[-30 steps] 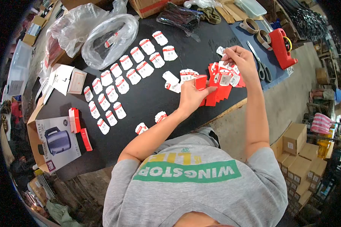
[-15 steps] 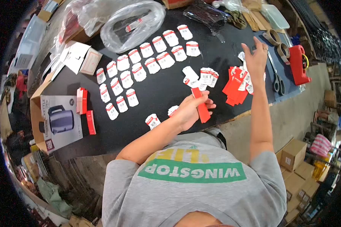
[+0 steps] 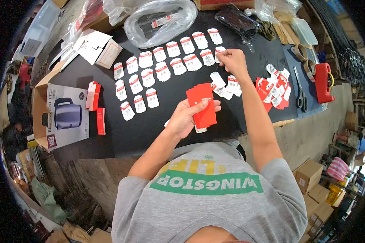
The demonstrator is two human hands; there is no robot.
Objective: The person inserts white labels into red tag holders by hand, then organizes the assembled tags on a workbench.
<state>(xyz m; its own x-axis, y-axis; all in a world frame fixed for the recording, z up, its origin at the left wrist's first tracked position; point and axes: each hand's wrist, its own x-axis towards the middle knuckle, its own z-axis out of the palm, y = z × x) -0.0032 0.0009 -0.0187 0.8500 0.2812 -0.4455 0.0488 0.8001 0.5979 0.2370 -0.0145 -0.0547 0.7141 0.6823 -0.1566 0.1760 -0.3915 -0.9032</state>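
Fanned red cards [image 3: 202, 106] are gripped in my left hand [image 3: 186, 114], thumb on top, above the table's near part. My right hand [image 3: 232, 62] is pinched on a white-and-red tag [image 3: 220, 52] at the right end of the second row. Rows of such tags [image 3: 173, 49] lie on the black table. Between my hands sits a small pile of white tags [image 3: 232, 86]. Right of my right forearm is a mixed heap of red cards and white tags [image 3: 276, 88].
A kettle box [image 3: 69, 115] and red card stacks [image 3: 101, 120] are at the left. Behind the rows lies a coiled plastic bundle [image 3: 134, 30]. Scissors [image 3: 300, 91], tape rolls [image 3: 299, 52] and a red tape dispenser [image 3: 323, 83] stand at the right.
My right hand has moved left from above the mixed heap to the second row's end. The red cards in my left hand now face up and are fanned. The view has shifted slightly.
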